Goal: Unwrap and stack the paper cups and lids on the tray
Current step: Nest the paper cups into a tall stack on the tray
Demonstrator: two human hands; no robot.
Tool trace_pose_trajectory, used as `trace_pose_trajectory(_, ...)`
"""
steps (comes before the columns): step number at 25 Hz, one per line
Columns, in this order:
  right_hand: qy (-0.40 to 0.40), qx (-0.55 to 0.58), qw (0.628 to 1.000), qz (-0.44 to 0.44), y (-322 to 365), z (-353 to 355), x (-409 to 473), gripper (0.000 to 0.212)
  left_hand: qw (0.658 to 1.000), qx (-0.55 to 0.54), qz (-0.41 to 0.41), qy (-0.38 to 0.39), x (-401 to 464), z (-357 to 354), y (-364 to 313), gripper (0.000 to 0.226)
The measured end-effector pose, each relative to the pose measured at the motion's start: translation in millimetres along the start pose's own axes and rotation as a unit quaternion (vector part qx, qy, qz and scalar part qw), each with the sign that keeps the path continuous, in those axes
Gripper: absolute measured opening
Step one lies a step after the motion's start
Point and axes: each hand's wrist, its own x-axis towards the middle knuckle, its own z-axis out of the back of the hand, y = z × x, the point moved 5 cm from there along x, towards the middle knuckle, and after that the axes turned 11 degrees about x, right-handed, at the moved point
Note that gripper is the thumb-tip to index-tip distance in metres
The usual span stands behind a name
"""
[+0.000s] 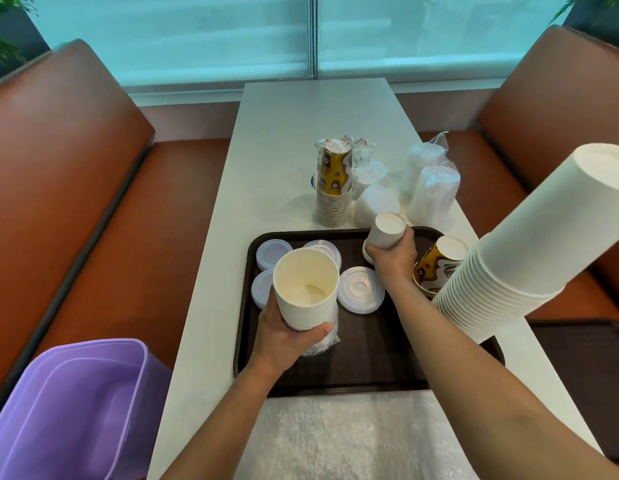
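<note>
A single wide-angle head camera looks forward and steeply down along a white table [315, 140] toward a window [311, 36] at the top of the frame. The dark tray [363, 368] lies close, lower centre; edges bend outward.

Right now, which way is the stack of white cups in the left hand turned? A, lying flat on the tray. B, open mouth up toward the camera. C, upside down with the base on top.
B: the left hand grips the stack of white cups near its base, and the cream inside shows through the open mouth.
</note>
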Motion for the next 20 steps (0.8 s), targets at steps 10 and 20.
trace_pose_trajectory(10, 0.149, -0.011, 0.984, 0.101, 9, 41, -101, 0.079, 1.000, 0.001, -0.006, -0.021, -5, 1, -12, 0.091)
trace_pose_trajectory(20, 0.164, -0.104, 0.970, 0.149, -28, 72, -149, 0.089, 0.999, 0.023, -0.013, -0.027, -7, 5, -17, 0.080)
